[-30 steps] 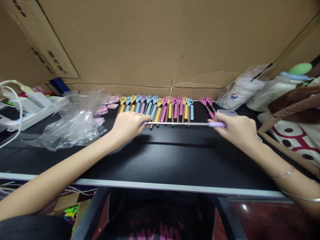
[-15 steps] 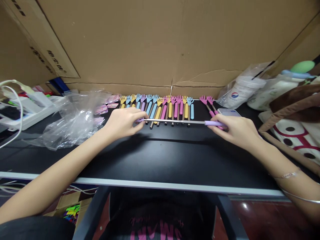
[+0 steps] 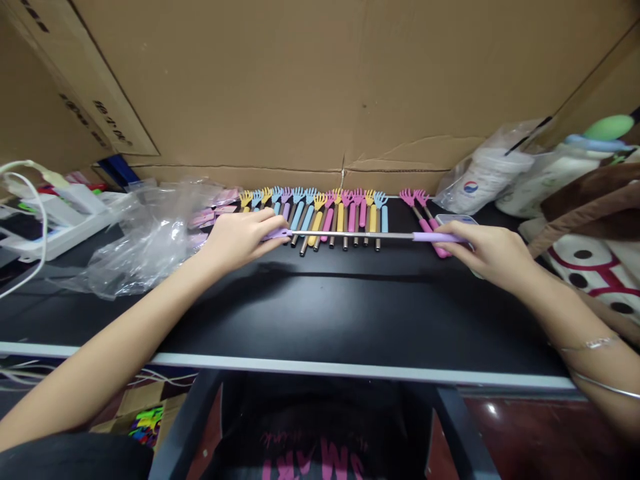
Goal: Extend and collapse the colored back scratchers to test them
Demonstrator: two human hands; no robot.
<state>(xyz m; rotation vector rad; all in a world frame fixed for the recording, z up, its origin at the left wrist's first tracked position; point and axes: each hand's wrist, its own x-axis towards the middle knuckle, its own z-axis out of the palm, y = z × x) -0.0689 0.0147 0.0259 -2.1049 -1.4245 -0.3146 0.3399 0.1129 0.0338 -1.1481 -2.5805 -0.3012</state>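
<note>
A purple telescopic back scratcher [image 3: 350, 234] is stretched out level between my two hands above the black table [image 3: 320, 320]. My left hand [image 3: 245, 239] is closed on its purple claw end, most of which the fingers hide. Its purple grip sits pinched in my right hand [image 3: 493, 250], and the steel rod between them is extended. Behind the rod lies a row of back scratchers [image 3: 340, 217] in yellow, blue, pink and purple, claws toward the cardboard. Two pink back scratchers [image 3: 425, 223] lie apart, beside my right hand.
Crumpled clear plastic bags [image 3: 145, 240] and a white power strip [image 3: 75, 227] with cables lie at left. A phone [image 3: 455, 219], a bagged paper cup [image 3: 490, 177], a bottle [image 3: 560, 170] and a cloth bag [image 3: 590, 260] are at right. A cardboard wall [image 3: 320, 87] stands behind.
My right hand has moved slightly right and my left hand slightly left, with the rod drawn a little longer. The back scratcher is a bit higher in view.
</note>
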